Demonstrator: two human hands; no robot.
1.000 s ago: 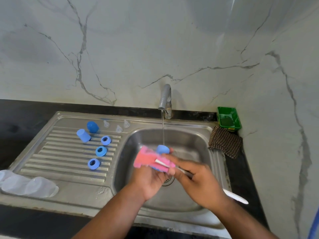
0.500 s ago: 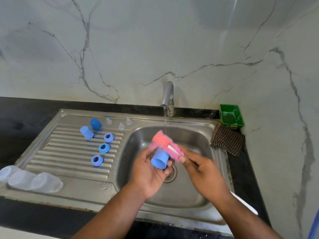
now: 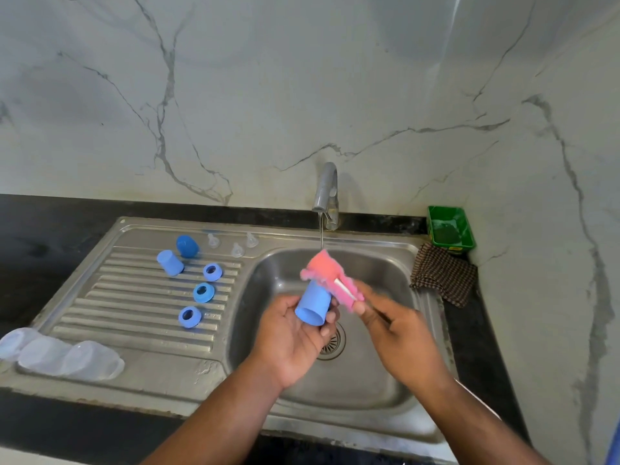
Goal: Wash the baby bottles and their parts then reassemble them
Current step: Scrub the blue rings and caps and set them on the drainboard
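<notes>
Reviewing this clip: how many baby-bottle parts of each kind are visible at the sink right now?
Blue caps: 3, one held in the left hand
Blue rings: 3
Clear teats: 3
Clear bottles: 3
Total: 12

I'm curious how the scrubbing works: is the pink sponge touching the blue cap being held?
Touching. The head view shows the pink sponge pressed over the far end of the blue cap, no gap.

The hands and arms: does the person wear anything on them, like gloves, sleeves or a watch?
No. The left hand and right hand are bare, without gloves, rings or a watch. No sleeve shows on either arm.
</notes>
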